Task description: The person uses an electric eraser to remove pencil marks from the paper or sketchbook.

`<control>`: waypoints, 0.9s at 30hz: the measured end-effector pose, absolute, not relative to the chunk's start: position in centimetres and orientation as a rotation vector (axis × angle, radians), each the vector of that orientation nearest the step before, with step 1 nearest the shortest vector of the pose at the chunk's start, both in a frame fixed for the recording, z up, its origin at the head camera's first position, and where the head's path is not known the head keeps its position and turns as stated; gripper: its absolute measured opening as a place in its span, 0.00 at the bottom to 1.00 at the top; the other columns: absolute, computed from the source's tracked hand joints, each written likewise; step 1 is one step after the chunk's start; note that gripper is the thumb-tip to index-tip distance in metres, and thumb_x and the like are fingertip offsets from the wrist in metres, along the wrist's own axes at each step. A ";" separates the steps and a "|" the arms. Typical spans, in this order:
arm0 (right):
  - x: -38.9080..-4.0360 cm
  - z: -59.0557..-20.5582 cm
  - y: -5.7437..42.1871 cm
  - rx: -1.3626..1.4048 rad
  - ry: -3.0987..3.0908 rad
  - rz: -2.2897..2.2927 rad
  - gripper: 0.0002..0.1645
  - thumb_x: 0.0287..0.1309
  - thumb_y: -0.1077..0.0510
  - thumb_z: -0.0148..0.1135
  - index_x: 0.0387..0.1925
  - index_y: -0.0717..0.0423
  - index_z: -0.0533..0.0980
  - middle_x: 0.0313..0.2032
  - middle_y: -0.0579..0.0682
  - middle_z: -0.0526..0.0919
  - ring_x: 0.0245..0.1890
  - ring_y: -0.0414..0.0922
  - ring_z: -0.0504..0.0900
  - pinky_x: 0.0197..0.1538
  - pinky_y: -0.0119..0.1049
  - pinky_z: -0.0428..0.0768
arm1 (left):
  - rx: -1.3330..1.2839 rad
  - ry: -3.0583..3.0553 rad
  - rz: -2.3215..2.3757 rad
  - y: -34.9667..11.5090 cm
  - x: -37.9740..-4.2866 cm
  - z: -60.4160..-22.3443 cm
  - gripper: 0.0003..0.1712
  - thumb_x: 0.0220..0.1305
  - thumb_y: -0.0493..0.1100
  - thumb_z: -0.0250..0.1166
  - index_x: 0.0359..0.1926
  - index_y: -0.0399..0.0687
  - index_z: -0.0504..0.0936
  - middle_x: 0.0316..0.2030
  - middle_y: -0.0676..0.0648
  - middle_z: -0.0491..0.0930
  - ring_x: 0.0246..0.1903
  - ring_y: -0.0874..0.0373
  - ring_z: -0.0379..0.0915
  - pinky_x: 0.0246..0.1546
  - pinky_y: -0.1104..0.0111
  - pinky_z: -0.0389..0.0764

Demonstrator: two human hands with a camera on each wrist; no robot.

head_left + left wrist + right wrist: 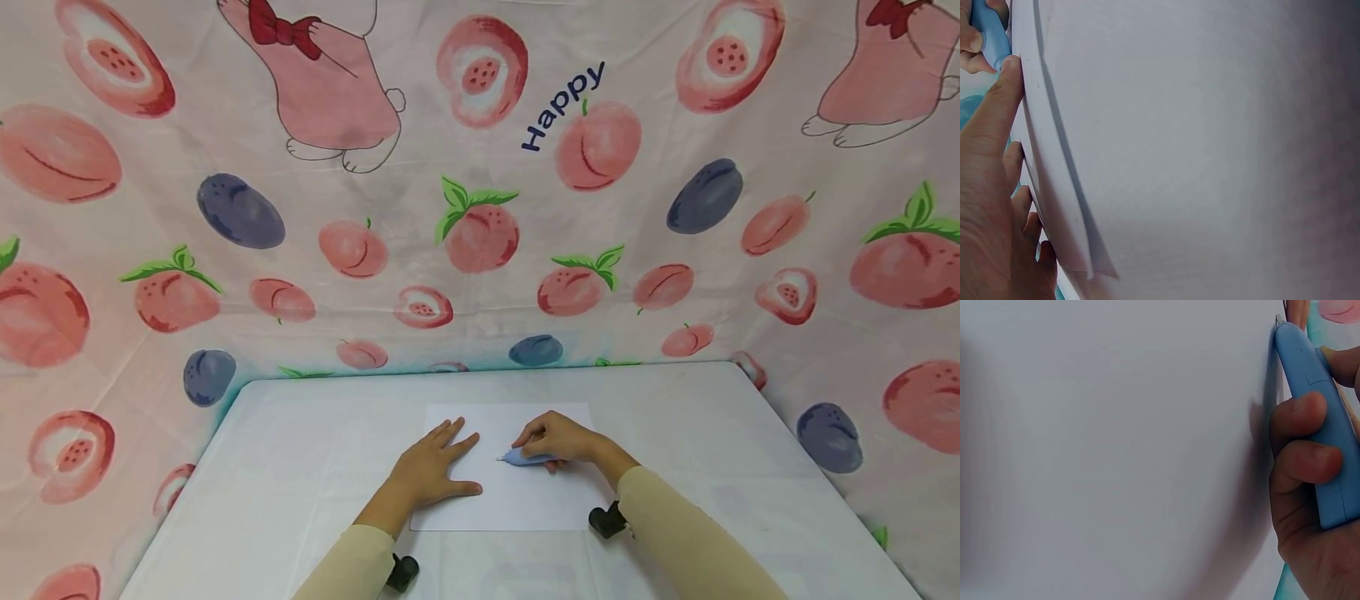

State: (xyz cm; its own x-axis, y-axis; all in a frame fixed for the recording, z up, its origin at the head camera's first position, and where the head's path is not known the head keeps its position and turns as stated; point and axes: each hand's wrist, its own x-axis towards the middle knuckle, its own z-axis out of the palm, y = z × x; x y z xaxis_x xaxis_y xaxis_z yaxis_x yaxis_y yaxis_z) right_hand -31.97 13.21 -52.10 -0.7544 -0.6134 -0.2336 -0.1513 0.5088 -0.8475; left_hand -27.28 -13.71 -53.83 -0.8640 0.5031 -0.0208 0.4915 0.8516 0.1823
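Note:
A white sheet of paper [510, 510] lies on the white table. My left hand [427, 472] rests on the sheet's left part, fingers spread and thumb pointing right. On the right part, my right hand [568, 438] grips a slim blue utility knife [1304, 362]. Its small metal tip [1278, 320] points left in the head view, toward the left hand, close to the paper; whether it touches cannot be told. The right thumb [1340, 365] presses on the knife's side button, and two fingers curl round the body. The left wrist view shows the left hand [988, 206] along the paper's edge.
The white-covered table [315, 425] extends around the sheet on every side. Behind and beside it hangs a pink cloth [480, 150] printed with peaches. A dark wrist camera [403, 573] sits at the left sleeve, another wrist camera [607, 520] at the right.

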 end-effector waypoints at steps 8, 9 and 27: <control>-32.0 -52.2 13.6 -0.633 2.243 -1.190 0.08 0.53 0.56 0.61 0.36 0.49 0.82 0.16 0.58 0.76 0.08 0.43 0.68 0.12 0.30 0.64 | 0.814 2.955 0.264 -13.7 -27.3 -53.9 0.49 0.44 0.79 0.48 0.66 0.65 0.58 0.68 0.50 0.48 0.66 0.51 0.42 0.58 0.53 0.59; -32.1 -52.2 13.6 -0.634 2.246 -1.188 0.08 0.53 0.56 0.61 0.36 0.48 0.82 0.15 0.58 0.76 0.08 0.43 0.68 0.12 0.30 0.64 | 0.819 2.957 0.265 -13.7 -27.3 -54.0 0.49 0.45 0.79 0.48 0.66 0.64 0.59 0.68 0.49 0.48 0.66 0.51 0.42 0.58 0.53 0.59; -32.1 -52.2 13.3 -0.672 2.233 -1.178 0.08 0.54 0.56 0.61 0.37 0.49 0.81 0.17 0.58 0.77 0.08 0.43 0.68 0.13 0.29 0.64 | 0.791 2.940 0.266 -13.7 -27.3 -54.0 0.50 0.44 0.80 0.46 0.67 0.66 0.56 0.68 0.52 0.45 0.66 0.53 0.39 0.59 0.54 0.56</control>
State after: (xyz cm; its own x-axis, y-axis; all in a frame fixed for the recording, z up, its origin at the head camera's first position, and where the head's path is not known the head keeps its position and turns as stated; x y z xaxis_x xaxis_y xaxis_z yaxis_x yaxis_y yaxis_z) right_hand -32.13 13.27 -52.18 -0.7402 -0.6372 -0.2149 -0.1824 0.4978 -0.8479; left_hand -27.34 -13.74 -54.05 -0.8627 0.5043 -0.0372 0.4894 0.8512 0.1894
